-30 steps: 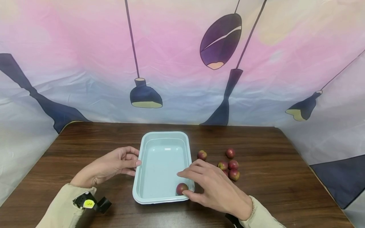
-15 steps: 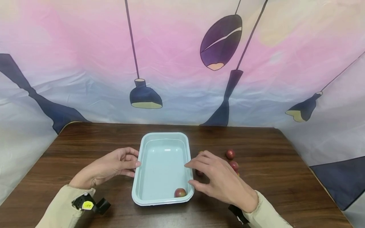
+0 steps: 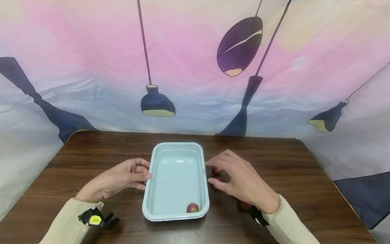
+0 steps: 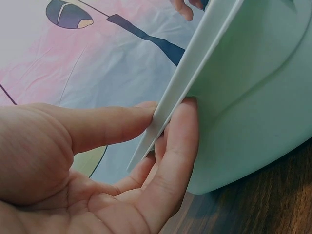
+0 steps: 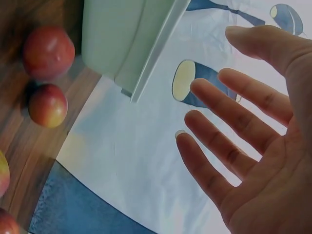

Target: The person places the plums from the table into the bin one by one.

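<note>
A pale blue-green plastic tray (image 3: 175, 179) rests on the wooden table. One reddish plum (image 3: 192, 207) lies inside it, near the close right corner. My left hand (image 3: 122, 178) pinches the tray's left rim, thumb above and fingers underneath, as the left wrist view of the hand (image 4: 97, 161) confirms. Just right of the tray, my right hand (image 3: 243, 181) hovers with fingers spread and nothing held. Beneath it, a plum (image 3: 216, 170) shows partly, with others mostly hidden. In the right wrist view, a larger plum (image 5: 48, 52) and a smaller plum (image 5: 48, 105) lie beside the tray.
The dark wooden table (image 3: 292, 169) extends to both sides of the tray. A printed cloth backdrop (image 3: 195, 67) with lamp drawings hangs behind it and down the sides. Two more plums are cut off at the right wrist view's left edge, one a yellowish plum (image 5: 3, 173).
My right hand has let go of the plum in the tray's close right corner and moved right and away, over the loose plums. My left hand has stayed on the rim.
</note>
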Demonstrator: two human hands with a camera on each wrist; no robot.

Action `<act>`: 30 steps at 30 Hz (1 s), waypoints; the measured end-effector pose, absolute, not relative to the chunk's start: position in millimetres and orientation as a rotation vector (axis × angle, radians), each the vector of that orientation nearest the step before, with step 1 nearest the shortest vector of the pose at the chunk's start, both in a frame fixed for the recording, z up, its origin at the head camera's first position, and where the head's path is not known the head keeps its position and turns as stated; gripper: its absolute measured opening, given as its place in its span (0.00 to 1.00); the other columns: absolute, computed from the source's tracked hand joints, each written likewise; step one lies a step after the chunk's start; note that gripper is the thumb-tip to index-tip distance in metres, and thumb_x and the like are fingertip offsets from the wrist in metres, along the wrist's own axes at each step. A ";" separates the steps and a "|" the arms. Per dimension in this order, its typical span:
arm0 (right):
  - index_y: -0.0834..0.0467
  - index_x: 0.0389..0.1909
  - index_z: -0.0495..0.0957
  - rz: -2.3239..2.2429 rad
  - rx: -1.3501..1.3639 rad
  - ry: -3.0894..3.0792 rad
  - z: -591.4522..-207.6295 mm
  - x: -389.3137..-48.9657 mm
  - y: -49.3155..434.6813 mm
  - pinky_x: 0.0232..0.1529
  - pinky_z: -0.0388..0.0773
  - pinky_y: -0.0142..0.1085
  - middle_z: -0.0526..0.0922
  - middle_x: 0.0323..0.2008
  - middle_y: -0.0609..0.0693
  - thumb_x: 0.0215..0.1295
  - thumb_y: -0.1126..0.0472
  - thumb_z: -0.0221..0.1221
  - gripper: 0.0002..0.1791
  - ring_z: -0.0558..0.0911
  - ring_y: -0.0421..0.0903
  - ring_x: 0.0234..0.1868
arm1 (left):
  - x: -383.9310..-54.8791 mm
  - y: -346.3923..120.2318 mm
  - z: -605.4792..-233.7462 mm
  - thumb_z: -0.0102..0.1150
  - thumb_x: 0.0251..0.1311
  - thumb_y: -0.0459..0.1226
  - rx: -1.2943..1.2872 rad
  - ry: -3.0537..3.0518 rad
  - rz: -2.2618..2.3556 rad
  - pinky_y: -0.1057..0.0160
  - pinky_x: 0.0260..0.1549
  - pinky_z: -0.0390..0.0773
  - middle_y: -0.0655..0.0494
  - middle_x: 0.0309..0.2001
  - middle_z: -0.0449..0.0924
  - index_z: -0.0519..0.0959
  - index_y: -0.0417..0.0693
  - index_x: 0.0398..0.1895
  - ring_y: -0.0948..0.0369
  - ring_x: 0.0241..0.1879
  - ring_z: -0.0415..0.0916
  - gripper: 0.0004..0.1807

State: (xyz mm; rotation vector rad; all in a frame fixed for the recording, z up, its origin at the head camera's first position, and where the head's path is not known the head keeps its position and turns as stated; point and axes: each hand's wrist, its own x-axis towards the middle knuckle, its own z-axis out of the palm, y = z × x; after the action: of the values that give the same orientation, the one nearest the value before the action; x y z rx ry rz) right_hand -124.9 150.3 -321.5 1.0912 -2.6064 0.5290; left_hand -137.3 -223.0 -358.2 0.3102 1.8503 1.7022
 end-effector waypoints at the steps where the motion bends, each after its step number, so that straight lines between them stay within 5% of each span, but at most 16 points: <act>1: 0.47 0.56 0.83 0.530 1.086 -2.603 -321.0 -125.9 151.6 0.47 0.83 0.32 0.84 0.44 0.34 0.60 0.50 0.73 0.23 0.75 0.33 0.48 | -137.4 -223.1 -358.2 0.60 0.71 0.36 0.311 1.852 1.702 0.59 0.47 0.89 0.53 0.41 0.84 0.56 0.23 0.65 0.60 0.43 0.85 0.32; 12: 0.43 0.56 0.82 0.540 0.992 -2.682 -319.3 -133.1 162.9 0.59 0.81 0.36 0.84 0.51 0.33 0.63 0.49 0.70 0.20 0.76 0.34 0.57 | -136.5 -224.6 -356.3 0.61 0.71 0.36 0.311 1.853 1.697 0.58 0.48 0.89 0.53 0.41 0.84 0.57 0.23 0.64 0.60 0.43 0.85 0.32; 30: 0.45 0.54 0.83 0.527 0.965 -2.738 -333.0 -146.4 168.8 0.61 0.80 0.41 0.86 0.52 0.37 0.62 0.51 0.71 0.19 0.77 0.39 0.59 | -137.4 -221.2 -357.4 0.60 0.71 0.36 0.301 1.859 1.695 0.59 0.47 0.89 0.53 0.40 0.83 0.56 0.23 0.65 0.60 0.43 0.85 0.32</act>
State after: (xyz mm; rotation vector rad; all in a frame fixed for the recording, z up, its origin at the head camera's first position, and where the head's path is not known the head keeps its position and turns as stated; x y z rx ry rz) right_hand -146.4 168.8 -333.0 0.9652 -2.7383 0.5268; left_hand -137.4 -221.2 -357.4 0.3009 1.8590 1.6948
